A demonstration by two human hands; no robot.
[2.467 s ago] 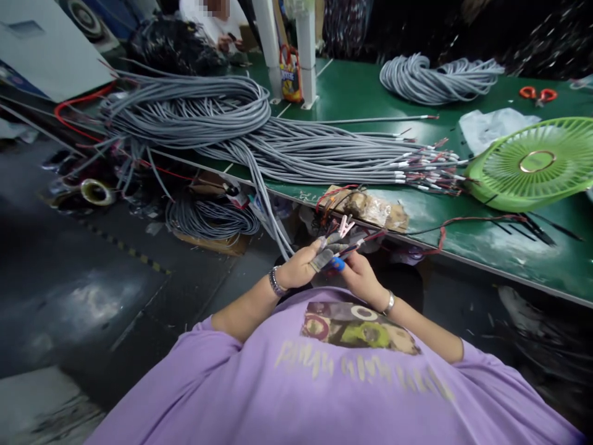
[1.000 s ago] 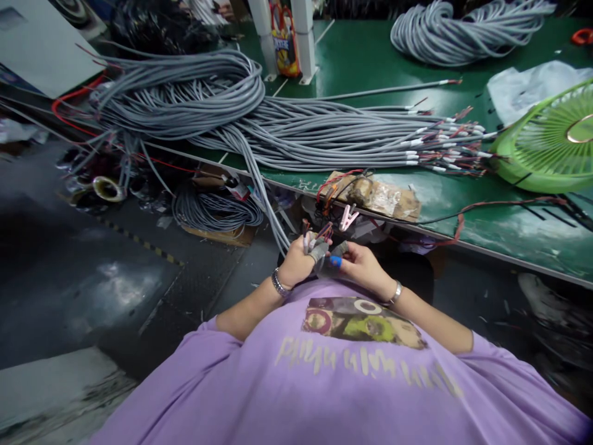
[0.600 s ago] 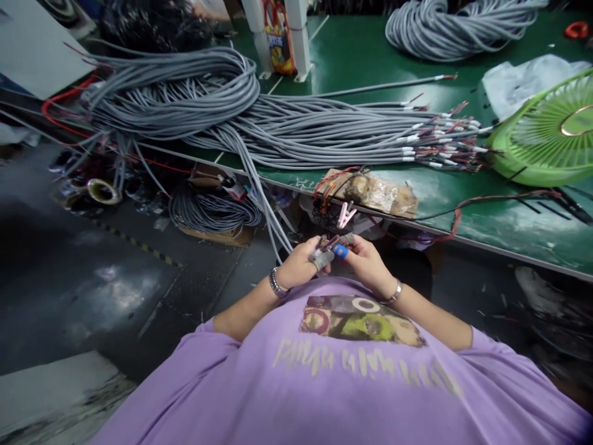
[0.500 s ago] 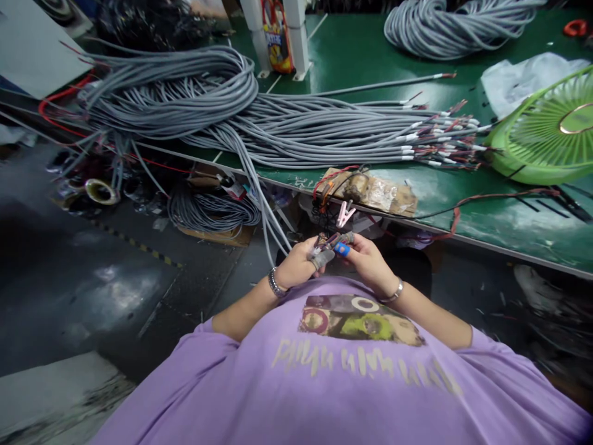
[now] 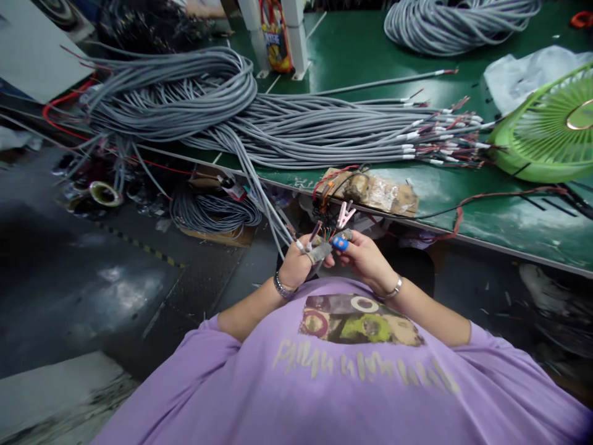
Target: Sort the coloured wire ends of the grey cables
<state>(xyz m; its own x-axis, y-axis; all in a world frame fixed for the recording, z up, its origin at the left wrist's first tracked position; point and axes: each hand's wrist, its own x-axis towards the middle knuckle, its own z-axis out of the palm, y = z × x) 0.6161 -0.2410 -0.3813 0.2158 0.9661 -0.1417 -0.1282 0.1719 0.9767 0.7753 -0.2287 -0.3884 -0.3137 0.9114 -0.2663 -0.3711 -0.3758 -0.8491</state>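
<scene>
Grey cable (image 5: 269, 210) end sits pinched in the left hand (image 5: 296, 266) just under the counter (image 5: 486, 216) edge, and its coloured wires (image 5: 324, 233) now stand up more spread out than before, while the right hand (image 5: 365, 259) pinches at them.

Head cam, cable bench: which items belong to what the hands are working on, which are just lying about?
In the job:
left hand, gripping the grey cable near its end
right hand, fingertips at its coloured wires
cable bundle on the table, where that cable comes from

Lying about:
green fan
plastic bag
pink clip
far coil
tape roll on the floor
</scene>
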